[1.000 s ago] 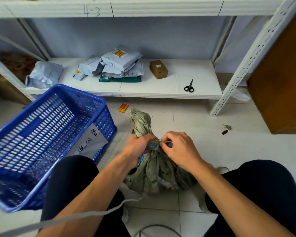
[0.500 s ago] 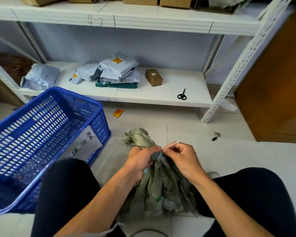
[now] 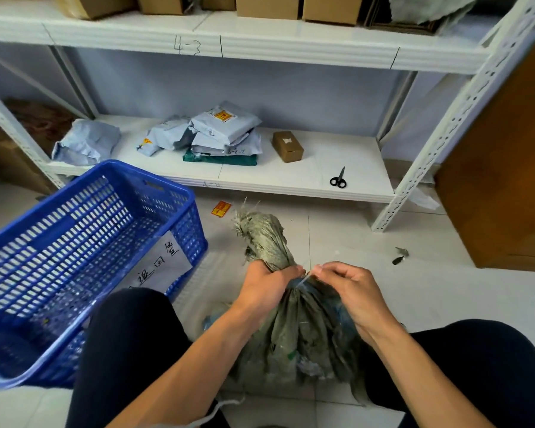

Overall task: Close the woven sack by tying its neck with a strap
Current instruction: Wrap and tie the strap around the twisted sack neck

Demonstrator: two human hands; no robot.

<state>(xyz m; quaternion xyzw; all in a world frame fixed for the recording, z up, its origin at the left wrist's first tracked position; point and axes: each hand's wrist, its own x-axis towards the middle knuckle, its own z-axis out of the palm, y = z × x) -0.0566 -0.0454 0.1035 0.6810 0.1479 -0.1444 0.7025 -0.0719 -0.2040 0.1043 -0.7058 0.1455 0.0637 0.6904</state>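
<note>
A grey-green woven sack [image 3: 303,332] stands on the tiled floor between my knees, its gathered neck [image 3: 264,239] sticking up and away from me. My left hand [image 3: 264,288] grips the neck just below the loose top. My right hand [image 3: 349,291] pinches a thin whitish strap [image 3: 303,281] that runs across the neck between my two hands. A loose white strap end [image 3: 210,412] trails near the bottom edge of the view.
A blue plastic basket [image 3: 84,248] with a paper label lies tilted at my left. A white shelf [image 3: 291,177] ahead holds several grey parcels, a small brown box [image 3: 288,146] and black scissors [image 3: 338,179]. A brown panel [image 3: 504,180] stands at the right.
The view has tilted up, showing more of the upper shelf. My right hand has drawn the strap tighter against the neck; my left hand keeps its grip.
</note>
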